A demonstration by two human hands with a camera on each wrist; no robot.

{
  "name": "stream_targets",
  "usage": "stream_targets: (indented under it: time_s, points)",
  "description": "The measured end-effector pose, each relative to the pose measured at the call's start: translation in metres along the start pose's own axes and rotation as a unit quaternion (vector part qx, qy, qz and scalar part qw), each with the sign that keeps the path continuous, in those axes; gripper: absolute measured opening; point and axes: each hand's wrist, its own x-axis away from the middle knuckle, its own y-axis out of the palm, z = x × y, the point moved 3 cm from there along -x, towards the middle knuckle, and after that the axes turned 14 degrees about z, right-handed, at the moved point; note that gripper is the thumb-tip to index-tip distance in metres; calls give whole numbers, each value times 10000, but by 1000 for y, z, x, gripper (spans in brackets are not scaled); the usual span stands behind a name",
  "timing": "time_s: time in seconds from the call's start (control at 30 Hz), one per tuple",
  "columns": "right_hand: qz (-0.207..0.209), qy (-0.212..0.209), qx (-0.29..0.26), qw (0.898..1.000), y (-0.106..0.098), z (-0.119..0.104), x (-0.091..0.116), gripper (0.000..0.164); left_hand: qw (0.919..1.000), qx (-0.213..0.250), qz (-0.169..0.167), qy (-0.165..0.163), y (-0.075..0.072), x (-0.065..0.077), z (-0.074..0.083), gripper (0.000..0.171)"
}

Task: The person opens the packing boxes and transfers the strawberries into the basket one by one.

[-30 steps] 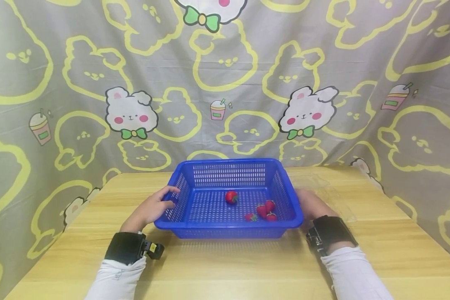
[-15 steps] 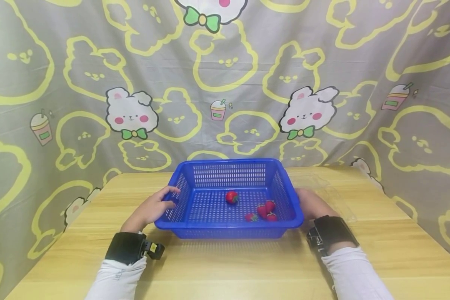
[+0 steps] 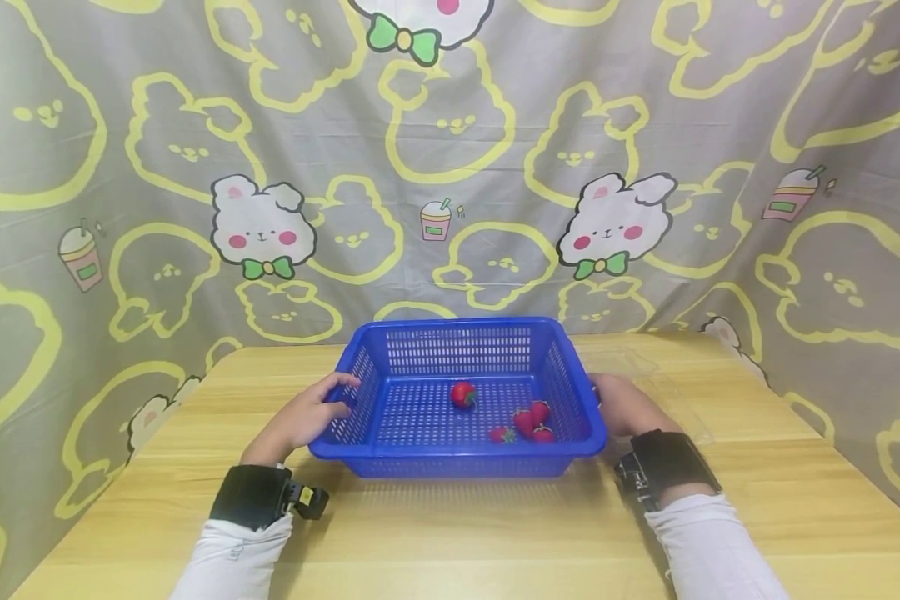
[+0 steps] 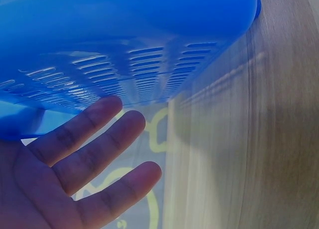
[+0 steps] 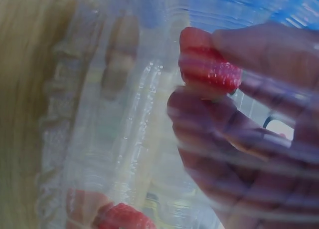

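Note:
A blue plastic basket (image 3: 450,450) with slotted walls stands on the table, several strawberries (image 3: 523,421) in its near right part and another strawberry (image 3: 463,395) near the middle. My left hand (image 3: 311,414) holds the basket's left rim, thumb and a finger over the inside; in the left wrist view three fingers (image 4: 107,144) stretch out below the outer wall. Beyond the basket's right side, my right hand (image 3: 630,407) is partly hidden by the rim. The right wrist view shows it pinching a strawberry (image 5: 209,64) between thumb and fingertips, beside a clear plastic container (image 5: 134,124).
On the wooden table (image 3: 450,542), the clear plastic container (image 3: 690,417) lies right of the basket, faint against the wood. Another strawberry (image 5: 124,216) shows low in the right wrist view. A patterned curtain (image 3: 450,125) hangs behind the table's far edge.
My right hand has shifted slightly beside the basket's right rim, its knuckles showing a little more. The basket, the strawberries in it and my left hand stay where they were.

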Motion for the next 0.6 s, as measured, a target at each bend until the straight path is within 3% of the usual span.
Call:
stream_targets:
  time_s: [0.2,0.6]
  points:
    - [-51,63,101,9999,-2,-1,0,36,10000,11,-3,-9,0,0,0,41]
    - [91,-94,162,9998,-6,-1,-2,22,10000,-17,-5,39,0,0,1,41]
